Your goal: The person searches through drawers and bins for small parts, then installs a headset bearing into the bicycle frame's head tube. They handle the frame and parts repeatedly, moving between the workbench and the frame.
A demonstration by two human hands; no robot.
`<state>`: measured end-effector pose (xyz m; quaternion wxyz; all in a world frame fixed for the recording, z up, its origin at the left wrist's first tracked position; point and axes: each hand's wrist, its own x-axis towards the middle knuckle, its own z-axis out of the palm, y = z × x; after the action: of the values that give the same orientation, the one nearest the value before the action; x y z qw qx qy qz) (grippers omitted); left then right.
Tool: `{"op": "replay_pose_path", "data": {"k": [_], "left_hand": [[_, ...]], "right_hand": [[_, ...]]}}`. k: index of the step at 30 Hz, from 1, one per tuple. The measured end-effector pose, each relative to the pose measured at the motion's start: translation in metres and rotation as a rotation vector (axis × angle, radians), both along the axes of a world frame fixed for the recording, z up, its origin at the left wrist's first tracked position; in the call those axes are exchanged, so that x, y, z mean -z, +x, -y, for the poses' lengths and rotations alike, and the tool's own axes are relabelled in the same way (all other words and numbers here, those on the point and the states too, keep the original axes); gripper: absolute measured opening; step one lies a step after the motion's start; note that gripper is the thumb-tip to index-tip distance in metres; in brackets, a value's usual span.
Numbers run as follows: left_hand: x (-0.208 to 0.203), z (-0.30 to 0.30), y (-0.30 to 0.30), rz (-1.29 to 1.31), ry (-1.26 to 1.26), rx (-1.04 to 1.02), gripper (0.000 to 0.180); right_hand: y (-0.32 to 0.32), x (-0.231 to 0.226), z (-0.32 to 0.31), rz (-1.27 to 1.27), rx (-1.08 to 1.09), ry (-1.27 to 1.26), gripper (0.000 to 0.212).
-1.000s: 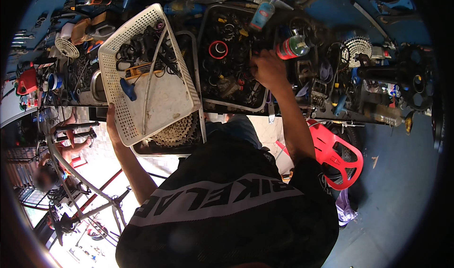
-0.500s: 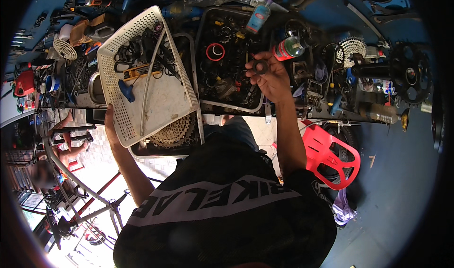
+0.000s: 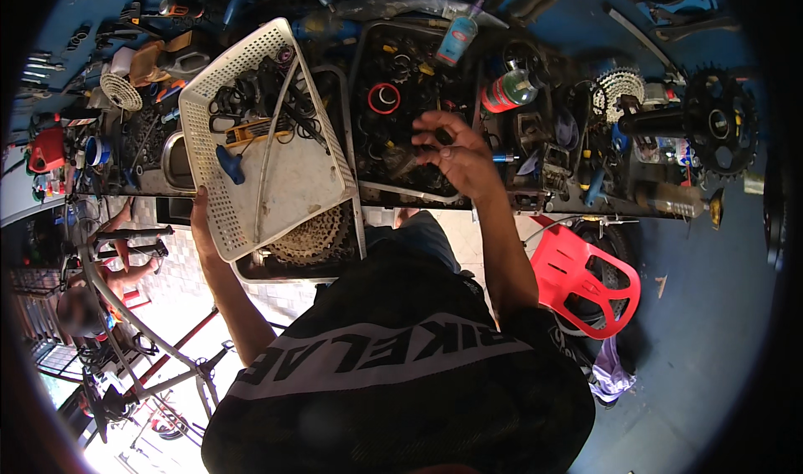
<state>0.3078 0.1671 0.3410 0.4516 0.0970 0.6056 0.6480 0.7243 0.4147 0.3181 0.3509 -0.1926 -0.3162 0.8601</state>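
My left hand (image 3: 201,212) grips the near left edge of a white perforated plastic basket (image 3: 248,238), thumb up along its side and the other fingers hidden beneath. The basket sits tilted, holding a blue-handled tool (image 3: 229,165), a grey hose (image 3: 267,160) and dark cables. My right hand (image 3: 462,163) hovers above a tray (image 3: 412,191) of small dark bike parts, its fingers curled round a small dark ring (image 3: 443,136). Beyond that hand, a red ring (image 3: 384,98) lies among the parts.
Under the basket, a large cassette (image 3: 308,238) rests in another metal tray. A blue bottle (image 3: 457,39) and a green-and-red bottle (image 3: 508,91) stand by the parts tray. A crankset (image 3: 721,124) is at the right. Below the bench is a red plastic chair (image 3: 579,275).
My right hand has moved slightly left and nearer to me with the dark ring, which is now turned and partly covered by the fingers. My left hand keeps its grip on the basket.
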Motion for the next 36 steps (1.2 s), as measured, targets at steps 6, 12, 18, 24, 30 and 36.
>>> {"op": "replay_pose_path", "data": {"k": [6,12,18,24,30,36], "left_hand": [[0.005,0.004,-0.019,0.009,0.118,0.051,0.085],[0.011,0.001,-0.043,0.037,-0.013,0.184,0.086],[0.013,-0.011,-0.036,0.084,0.028,0.173,0.093],[0.006,-0.011,-0.021,0.082,0.087,0.196,0.079],[0.004,0.000,-0.028,0.082,0.086,0.252,0.088],[-0.015,0.006,-0.013,0.018,0.054,0.308,0.090]], "right_hand": [[-0.066,0.027,0.026,0.636,-0.057,0.157,0.046],[-0.127,0.023,0.035,0.675,-0.040,0.068,0.072],[-0.142,0.016,0.039,0.871,0.016,0.204,0.081],[-0.143,-0.005,0.050,0.847,0.056,0.241,0.081],[-0.132,-0.007,0.073,0.919,0.099,0.261,0.076],[-0.114,-0.008,0.105,0.842,0.269,0.209,0.077]]}}
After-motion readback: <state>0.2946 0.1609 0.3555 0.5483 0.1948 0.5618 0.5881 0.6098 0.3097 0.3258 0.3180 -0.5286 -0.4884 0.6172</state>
